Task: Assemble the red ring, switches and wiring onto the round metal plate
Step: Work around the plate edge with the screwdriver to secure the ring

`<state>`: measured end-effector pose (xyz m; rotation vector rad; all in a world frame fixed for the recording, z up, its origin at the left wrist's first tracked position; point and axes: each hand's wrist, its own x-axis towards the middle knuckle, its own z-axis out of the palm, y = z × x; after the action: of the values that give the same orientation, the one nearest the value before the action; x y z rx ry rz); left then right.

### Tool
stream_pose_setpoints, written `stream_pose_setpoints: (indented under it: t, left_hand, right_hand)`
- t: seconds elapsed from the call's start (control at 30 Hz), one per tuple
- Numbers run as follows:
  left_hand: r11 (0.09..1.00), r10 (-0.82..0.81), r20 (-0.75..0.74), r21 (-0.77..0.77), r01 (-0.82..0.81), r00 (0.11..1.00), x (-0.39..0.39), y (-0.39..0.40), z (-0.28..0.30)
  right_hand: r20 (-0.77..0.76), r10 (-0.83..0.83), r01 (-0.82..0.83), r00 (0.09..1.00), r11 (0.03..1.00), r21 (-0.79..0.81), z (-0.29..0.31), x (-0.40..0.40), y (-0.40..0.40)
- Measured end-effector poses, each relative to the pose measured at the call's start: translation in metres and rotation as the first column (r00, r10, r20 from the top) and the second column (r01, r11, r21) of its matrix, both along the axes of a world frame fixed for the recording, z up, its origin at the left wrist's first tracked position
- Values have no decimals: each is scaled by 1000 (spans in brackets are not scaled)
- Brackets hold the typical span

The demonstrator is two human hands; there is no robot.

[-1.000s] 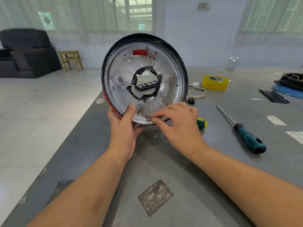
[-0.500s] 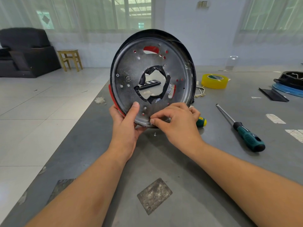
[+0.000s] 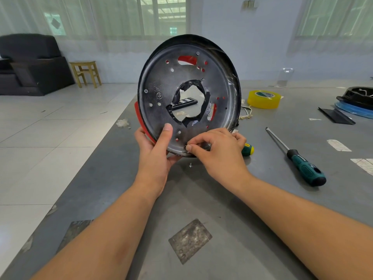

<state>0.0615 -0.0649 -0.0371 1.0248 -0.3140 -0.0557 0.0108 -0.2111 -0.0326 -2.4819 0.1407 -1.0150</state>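
The round metal plate (image 3: 182,91), backed by the red ring (image 3: 141,120), was held upright above the table (image 3: 222,209) by the left hand (image 3: 154,158), while a small fastener, probably a screw, was pinched at its lower rim by the right hand (image 3: 220,152), apparently awaiting alignment with a hole.

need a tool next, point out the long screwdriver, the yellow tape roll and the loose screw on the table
long screwdriver (image 3: 306,169), head view, on its green-black handle
yellow tape roll (image 3: 262,103), head view, on its outer side wall
loose screw (image 3: 190,164), head view, on its middle
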Motion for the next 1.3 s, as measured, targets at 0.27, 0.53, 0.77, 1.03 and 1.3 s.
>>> stream_pose_setpoints:
  t: [0.27,0.53,0.77,1.03,1.3]
  left_hand:
    - [999,-17,89,52,13,996,-2,-1,-3]
    - [1000,22,78,12,-23,997,-7,-4,1]
    - [999,41,88,7,-42,995,-6,-5,0]
    - [999,24,13,-45,-24,1000,-5,-6,-1]
    - [997,48,-24,-63,-49,999,-1,-6,-4]
  right_hand:
    - [7,6,-6,1000,1000,29,-1,-3,1]
    - [40,54,-58,998,994,98,1,-4,0]
    - [31,66,-68,997,995,77,2,-3,-3]
    - [15,109,-110,994,992,60,0,-1,-7]
    - [74,150,-153,986,988,31,1,-1,-10]
